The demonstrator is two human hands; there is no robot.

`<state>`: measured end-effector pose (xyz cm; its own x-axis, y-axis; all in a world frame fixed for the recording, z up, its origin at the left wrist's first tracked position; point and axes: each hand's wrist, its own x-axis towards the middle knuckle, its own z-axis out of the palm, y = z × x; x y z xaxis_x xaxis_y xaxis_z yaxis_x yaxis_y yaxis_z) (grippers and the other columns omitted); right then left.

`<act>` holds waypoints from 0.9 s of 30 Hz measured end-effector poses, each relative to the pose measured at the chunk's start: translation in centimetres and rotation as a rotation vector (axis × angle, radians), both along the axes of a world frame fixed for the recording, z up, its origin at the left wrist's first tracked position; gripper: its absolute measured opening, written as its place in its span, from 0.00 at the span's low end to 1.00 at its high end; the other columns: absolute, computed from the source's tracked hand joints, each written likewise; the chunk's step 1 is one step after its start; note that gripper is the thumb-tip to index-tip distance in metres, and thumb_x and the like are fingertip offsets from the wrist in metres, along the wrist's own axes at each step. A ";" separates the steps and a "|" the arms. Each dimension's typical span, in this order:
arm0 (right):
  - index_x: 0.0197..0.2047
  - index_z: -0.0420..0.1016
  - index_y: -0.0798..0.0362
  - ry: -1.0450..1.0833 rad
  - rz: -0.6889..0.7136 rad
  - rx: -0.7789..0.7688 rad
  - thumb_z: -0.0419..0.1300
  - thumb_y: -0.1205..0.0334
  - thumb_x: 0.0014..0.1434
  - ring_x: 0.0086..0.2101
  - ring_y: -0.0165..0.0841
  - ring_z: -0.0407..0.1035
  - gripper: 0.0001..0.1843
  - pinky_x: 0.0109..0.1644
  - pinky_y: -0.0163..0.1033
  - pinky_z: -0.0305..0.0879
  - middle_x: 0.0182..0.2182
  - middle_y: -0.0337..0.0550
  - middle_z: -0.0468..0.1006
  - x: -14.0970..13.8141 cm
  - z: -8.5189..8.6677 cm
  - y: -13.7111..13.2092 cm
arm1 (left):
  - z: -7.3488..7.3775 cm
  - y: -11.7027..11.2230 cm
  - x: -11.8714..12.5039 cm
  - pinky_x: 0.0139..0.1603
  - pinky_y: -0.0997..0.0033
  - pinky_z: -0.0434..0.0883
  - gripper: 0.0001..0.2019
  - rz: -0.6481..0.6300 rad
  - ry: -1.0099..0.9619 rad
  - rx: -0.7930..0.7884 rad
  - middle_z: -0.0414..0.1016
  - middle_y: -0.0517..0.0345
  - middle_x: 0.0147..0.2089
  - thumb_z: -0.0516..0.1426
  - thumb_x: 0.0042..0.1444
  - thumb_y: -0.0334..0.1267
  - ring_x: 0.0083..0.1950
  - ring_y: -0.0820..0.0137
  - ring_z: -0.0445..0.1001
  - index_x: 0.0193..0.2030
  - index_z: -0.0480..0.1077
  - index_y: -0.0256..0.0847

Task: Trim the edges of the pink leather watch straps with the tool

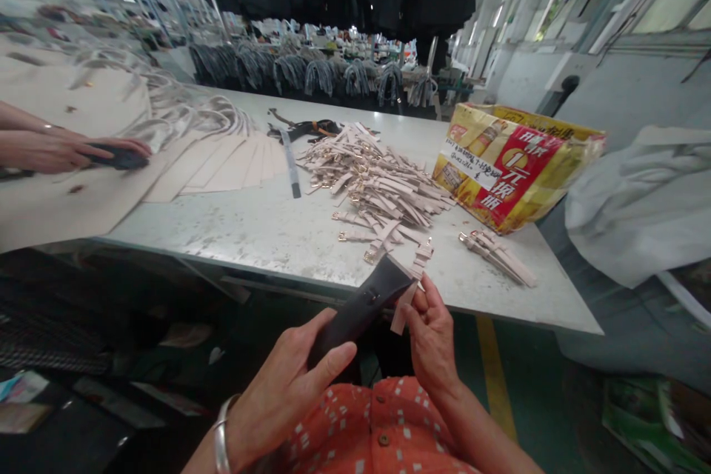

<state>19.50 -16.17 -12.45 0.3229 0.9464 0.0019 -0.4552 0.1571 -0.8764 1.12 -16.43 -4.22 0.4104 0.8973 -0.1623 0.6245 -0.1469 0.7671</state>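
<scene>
My left hand (289,378) is wrapped round a long black handheld tool (364,300) with a wide, flat far end; its exact kind I cannot tell. Pinched in the fingers of my right hand (430,329) is a beige buckle strap (404,309), right at the tool's wide end. Whether the two touch is hard to see. A gold-coloured buckle (426,246) shows just beyond my fingers, over the table edge. Past it lies a big heap of similar beige straps (383,185) with small metal buckles.
On the white table (238,237) stand a yellow and red carton (516,170) and, before it, a small strap bundle (497,255). A clear strip (289,163) lies left of the heap. Another person's hands (72,150) hold a black tool over beige panels (222,163).
</scene>
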 end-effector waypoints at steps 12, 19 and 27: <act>0.55 0.64 0.51 -0.022 0.097 -0.041 0.61 0.64 0.51 0.47 0.39 0.69 0.27 0.52 0.45 0.66 0.47 0.45 0.75 -0.8 -1.3 -1.7 | 0.0 -0.2 0.6 0.30 0.75 0.63 0.16 -0.021 -0.023 -0.012 0.72 0.62 0.30 0.49 0.56 0.50 0.29 0.71 0.67 0.39 0.69 0.40; 0.47 0.68 0.50 0.101 0.079 -0.091 0.57 0.74 0.43 0.36 0.32 0.73 0.25 0.40 0.35 0.68 0.42 0.43 0.77 0.3 -0.9 -1.4 | 0.0 0.1 -0.8 0.27 0.77 0.65 0.16 0.066 -0.077 -0.037 0.68 0.64 0.26 0.48 0.57 0.50 0.26 0.73 0.66 0.37 0.68 0.40; 0.48 0.70 0.52 0.143 0.066 -0.001 0.55 0.62 0.53 0.33 0.31 0.70 0.18 0.38 0.36 0.67 0.37 0.43 0.76 0.6 -0.4 -1.1 | -0.8 -1.1 -0.5 0.39 0.68 0.68 0.24 0.087 0.099 -0.004 0.75 0.55 0.40 0.51 0.51 0.54 0.36 0.65 0.71 0.49 0.68 0.41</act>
<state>20.11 -17.22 -12.85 0.2565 0.9657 -0.0403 -0.5850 0.1219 -0.8018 0.61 -17.49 -5.05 0.3124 0.9283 -0.2017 0.7078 -0.0858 0.7012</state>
